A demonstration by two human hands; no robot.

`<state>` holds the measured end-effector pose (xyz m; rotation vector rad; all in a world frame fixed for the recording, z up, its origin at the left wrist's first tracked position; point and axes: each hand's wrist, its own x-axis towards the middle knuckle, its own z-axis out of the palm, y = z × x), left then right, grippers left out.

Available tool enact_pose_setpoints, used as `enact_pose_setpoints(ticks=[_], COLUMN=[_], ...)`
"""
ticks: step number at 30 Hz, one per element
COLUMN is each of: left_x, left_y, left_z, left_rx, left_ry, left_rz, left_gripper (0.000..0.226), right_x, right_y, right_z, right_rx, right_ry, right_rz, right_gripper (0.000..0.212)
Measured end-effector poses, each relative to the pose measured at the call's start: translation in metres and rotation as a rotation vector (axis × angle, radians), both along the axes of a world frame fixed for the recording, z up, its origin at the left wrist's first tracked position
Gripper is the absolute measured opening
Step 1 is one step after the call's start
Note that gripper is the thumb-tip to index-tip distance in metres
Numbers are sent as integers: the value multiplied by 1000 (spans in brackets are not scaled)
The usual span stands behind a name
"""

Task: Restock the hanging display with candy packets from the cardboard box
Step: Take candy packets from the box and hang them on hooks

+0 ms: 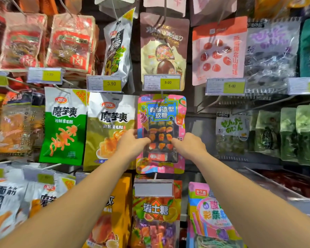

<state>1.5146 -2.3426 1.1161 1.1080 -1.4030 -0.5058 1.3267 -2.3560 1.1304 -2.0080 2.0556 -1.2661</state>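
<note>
A pink and blue candy packet (161,111) with a clear window of orange gummies hangs on a peg in the middle of the display. My left hand (132,144) grips its left edge, thumb across the front. My right hand (188,145) holds its right edge at the same height, fingertips on the front. Both arms reach up from the bottom of the view. The cardboard box is out of sight.
An empty peg (209,104) juts out right of the candy packet. Green and olive snack packets (64,126) hang to the left, a brown chocolate packet (164,49) above, orange fruit candy (156,210) below. Yellow price tags (169,83) stick out on holders.
</note>
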Motion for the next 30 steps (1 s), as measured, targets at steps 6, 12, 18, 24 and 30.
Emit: enact_pose_setpoints(ticks=[6, 12, 18, 24, 30], left_x=[11, 27, 39, 62, 97], left_y=[18, 24, 52, 95, 156], left_z=[-2, -9, -24, -53, -101], left_rx=[-13, 4, -34, -36, 12], left_ry=[-97, -222, -271, -377, -487], left_rz=[-19, -20, -90, -134, -119], left_gripper=[32, 57, 89, 60, 63], right_x=[11, 32, 62, 86, 115], right_y=[3, 36, 92, 145, 207], right_z=[2, -2, -23, -68, -128], right_rx=[42, -14, -88, -39, 16], right_ry=[-11, -24, 53, 189, 239], right_rz=[-43, -83, -144, -152, -118], right_gripper=[43, 65, 54, 54, 60])
